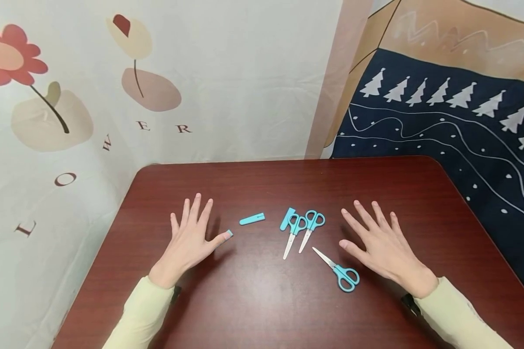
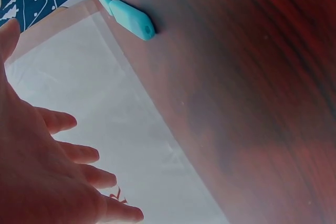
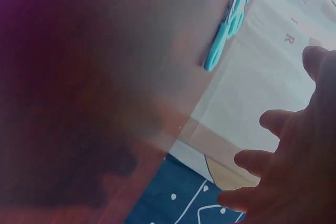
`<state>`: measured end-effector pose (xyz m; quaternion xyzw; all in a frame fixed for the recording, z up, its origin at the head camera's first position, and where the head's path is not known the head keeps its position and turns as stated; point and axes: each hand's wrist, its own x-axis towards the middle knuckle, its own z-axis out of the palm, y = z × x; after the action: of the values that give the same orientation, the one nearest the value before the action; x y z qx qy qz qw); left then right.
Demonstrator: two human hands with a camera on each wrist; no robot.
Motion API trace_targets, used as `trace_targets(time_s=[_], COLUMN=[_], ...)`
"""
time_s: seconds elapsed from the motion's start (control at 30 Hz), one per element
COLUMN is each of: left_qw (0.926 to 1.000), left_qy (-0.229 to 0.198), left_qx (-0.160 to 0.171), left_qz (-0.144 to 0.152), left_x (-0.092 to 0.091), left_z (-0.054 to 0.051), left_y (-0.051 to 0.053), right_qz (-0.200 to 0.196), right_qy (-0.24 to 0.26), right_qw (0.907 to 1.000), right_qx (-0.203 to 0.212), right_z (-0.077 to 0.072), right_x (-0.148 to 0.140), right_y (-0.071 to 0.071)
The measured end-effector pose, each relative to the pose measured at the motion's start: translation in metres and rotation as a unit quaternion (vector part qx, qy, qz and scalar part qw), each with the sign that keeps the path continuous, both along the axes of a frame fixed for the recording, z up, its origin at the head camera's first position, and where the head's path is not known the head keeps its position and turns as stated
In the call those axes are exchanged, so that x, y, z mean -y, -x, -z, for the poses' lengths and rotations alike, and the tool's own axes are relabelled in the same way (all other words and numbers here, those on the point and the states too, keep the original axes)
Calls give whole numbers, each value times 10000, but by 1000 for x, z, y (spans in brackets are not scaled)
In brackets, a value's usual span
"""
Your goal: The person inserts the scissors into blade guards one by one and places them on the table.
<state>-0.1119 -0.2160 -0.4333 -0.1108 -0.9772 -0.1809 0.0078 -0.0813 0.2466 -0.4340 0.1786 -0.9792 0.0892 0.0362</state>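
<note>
Fingers spread, my left hand is held over the table's left part with nothing in its grasp. A blue blade cover shows at its thumb tip, partly hidden. To its right lie another cover and a third, the latter beside scissors. A second pair of scissors lies against these, blades toward me. Nearer me, a third pair points its blades up-left. My right hand, empty and spread, is to the right of them. All blades are bare.
The dark red table has rounded far corners. Behind it hangs a pale flower-print cloth, with a navy cloth of white trees at the right.
</note>
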Motion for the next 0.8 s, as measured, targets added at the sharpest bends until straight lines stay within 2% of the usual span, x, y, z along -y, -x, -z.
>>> trace_targets(time_s=[0.2,0.5,0.8], left_qw=[10000,10000,10000], left_qy=[-11,13,44], left_qx=[-23,11,-21], left_qz=[42,68,73], left_x=[-1,0,1], left_z=[-1,2,3], left_y=[0,-4,-6], right_qz=[-156,-362,-537], right_qy=[-28,-16,-82], right_qw=[9999,9991,9973], right_qx=[6,224,501], right_z=[5,13,25], right_x=[3,12,19], right_y=[-13,-33,-45])
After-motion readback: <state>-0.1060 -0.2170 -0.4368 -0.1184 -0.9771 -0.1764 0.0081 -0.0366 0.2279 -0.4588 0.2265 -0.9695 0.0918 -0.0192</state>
